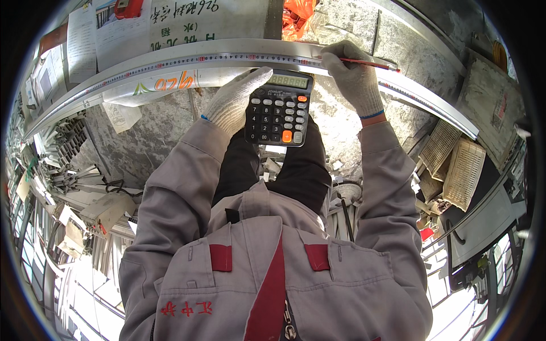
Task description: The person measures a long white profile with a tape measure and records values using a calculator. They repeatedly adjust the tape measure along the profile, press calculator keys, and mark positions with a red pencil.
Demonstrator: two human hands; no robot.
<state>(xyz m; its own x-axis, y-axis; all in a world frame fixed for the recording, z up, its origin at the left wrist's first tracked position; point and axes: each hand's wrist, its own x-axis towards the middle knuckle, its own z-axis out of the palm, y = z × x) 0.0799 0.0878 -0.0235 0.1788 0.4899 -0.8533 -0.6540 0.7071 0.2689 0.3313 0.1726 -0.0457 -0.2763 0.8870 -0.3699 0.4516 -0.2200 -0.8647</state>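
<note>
Long pale metal strip (242, 46) arcs across the upper view beyond the person's knees, blue-white measuring tape (227, 57) lying along it. Gloved left hand (236, 96) is closed on the left edge of a black calculator (270, 121), which is just below the strip near mid-view. Gloved right hand (354, 77), over the strip, grips a thin red pen-like stick (367, 62); beige baskets (465, 175) sit farther right.

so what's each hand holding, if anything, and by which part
Left hand: black calculator, upper left corner. Right hand: red pencil, near its left end.
</note>
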